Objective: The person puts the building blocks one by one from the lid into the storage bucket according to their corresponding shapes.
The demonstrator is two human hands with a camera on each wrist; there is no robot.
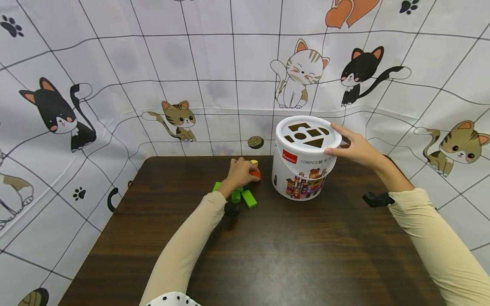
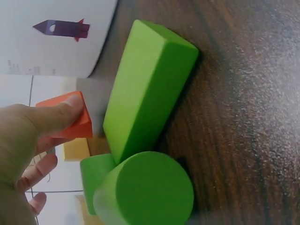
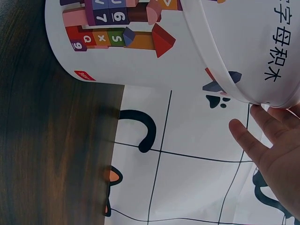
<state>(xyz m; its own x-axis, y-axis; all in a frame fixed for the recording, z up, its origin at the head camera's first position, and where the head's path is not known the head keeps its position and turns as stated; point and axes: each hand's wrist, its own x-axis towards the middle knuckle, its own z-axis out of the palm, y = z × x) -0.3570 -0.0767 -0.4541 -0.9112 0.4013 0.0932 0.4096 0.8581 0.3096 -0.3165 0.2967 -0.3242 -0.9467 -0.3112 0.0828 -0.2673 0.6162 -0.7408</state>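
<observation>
Presently the left hand (image 1: 240, 172) pinches an orange block (image 1: 255, 174) between thumb and fingers, just left of the white bucket (image 1: 302, 174), which stands upright on the dark table (image 1: 268, 255). The right hand (image 1: 354, 148) rests on the far right rim of the bucket's lid (image 1: 308, 134), fingers curved over the edge; it steadies the lid, gripping nothing else.

Risks, as judged. The orange block is held by a corner only, so a slip could drop it among the green blocks beside the bucket. A long green block (image 2: 145, 89) leans against a green cylinder (image 2: 147, 190); a knock from the wrist or sleeve could roll the cylinder away from the bucket. Downward pressure on one side of the lid could tip the bucket or unseat the lid.

Differences between views. The head view alone shows the shaped openings in the lid and a yellow block (image 1: 254, 162) left of the bucket. The left wrist view alone shows the thumb (image 2: 56, 117) laid flat along the orange block's face and how the green pieces touch one another. The right wrist view alone shows the fingertips (image 3: 241, 131) under the lid's lip, and the bucket base sitting flat on the table
</observation>
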